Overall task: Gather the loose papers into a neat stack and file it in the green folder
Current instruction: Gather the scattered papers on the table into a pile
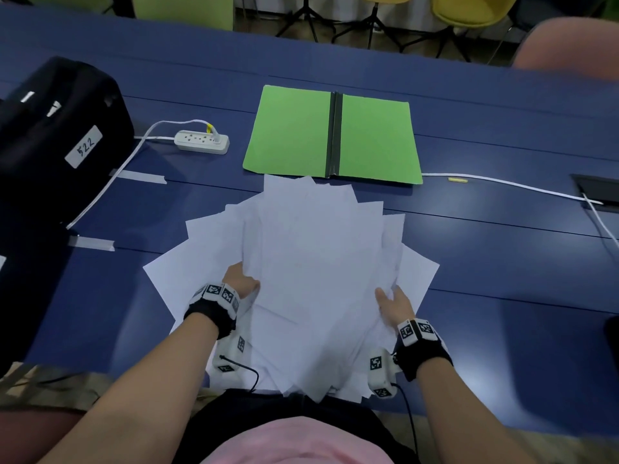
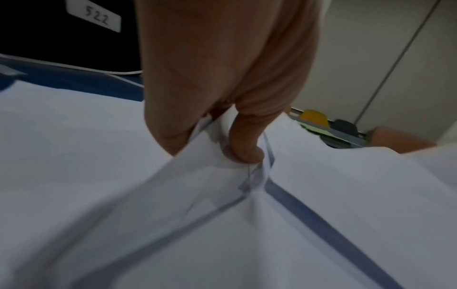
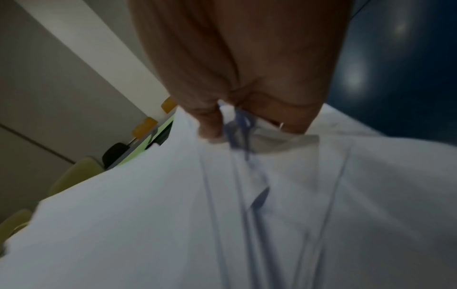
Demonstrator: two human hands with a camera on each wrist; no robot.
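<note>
A fanned pile of white papers (image 1: 311, 262) lies askew on the blue table, its near edge overhanging toward me. My left hand (image 1: 241, 279) grips the pile's left side, thumb on top and fingers tucked under the sheets (image 2: 99, 176). My right hand (image 1: 393, 303) pinches the right side the same way, with several sheet edges (image 3: 247, 195) caught between thumb and fingers. The green folder (image 1: 331, 135) lies open and flat just beyond the papers, its dark spine running down the middle.
A black bag (image 1: 57, 128) labelled 522 stands at the left. A white power strip (image 1: 202, 141) and its cable lie left of the folder. Another white cable (image 1: 502, 184) runs right to a floor box (image 1: 599, 189). Chairs stand beyond the table's far edge.
</note>
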